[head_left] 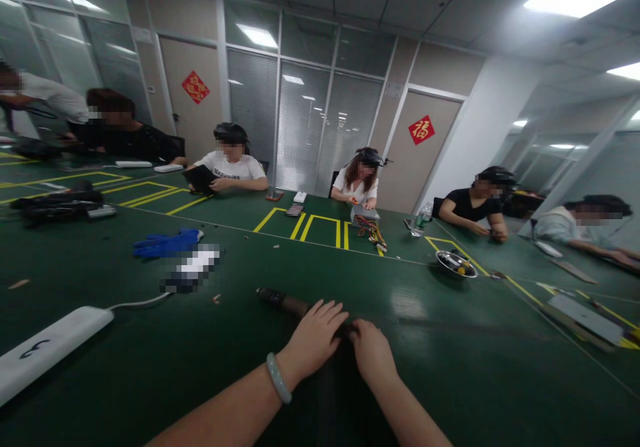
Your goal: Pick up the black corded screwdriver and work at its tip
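Note:
A dark, rod-like object (pixel 283 300), perhaps a folded umbrella, lies on the green table (pixel 225 380) in front of me. My left hand (pixel 316 337), with a pale bracelet on the wrist, rests over its middle, palm down, fingers extended. Close beside it on the right, my right hand (pixel 371 350) has its fingers curled at a dark part near the object's right end. What those fingers hold is hidden.
On the left are a white power bank (pixel 55 347) with a cable, a blue glove (pixel 167 244) and a black bundle (pixel 57 204). A metal bowl (pixel 456 265) stands right. Several people sit across the table, near a bottle (pixel 421 220) and a wired box (pixel 365 216).

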`<state>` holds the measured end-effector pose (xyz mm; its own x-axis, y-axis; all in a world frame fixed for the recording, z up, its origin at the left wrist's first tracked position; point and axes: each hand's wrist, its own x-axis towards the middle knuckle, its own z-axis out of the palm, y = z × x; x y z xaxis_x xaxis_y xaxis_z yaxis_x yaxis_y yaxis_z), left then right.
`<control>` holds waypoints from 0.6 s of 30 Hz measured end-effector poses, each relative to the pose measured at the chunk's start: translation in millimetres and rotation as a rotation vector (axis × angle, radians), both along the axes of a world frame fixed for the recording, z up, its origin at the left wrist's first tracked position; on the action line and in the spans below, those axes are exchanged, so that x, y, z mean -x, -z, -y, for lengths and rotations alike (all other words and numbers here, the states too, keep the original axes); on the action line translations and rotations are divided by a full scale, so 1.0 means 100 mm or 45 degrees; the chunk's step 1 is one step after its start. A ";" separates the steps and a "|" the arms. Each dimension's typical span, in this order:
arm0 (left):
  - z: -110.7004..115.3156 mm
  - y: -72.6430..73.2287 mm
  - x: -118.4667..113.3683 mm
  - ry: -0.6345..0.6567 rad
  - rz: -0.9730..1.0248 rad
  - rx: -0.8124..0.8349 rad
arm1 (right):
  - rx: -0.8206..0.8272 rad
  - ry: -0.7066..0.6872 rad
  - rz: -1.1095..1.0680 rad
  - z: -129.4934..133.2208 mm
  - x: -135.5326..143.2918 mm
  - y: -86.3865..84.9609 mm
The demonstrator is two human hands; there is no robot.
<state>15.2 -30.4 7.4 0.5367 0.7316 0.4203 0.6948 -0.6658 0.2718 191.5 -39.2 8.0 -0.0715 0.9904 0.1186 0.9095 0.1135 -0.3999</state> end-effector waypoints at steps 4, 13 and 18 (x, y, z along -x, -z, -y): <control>0.00 -0.07 0.10 0.027 -0.021 -0.034 | 0.015 0.021 0.044 -0.09 -0.08 -0.07; -0.04 -0.06 0.19 0.022 -0.057 0.097 | 0.250 0.215 0.093 -0.18 -2.01 -0.10; -0.08 0.03 0.19 0.150 -0.036 0.219 | 0.247 0.539 0.105 0.25 -3.66 0.10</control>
<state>-3.7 -22.8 4.9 0.6326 0.7229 0.2779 0.6239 -0.6883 0.3702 557.9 -63.9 -2.0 0.3416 0.9379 -0.0603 0.8895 -0.3434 -0.3014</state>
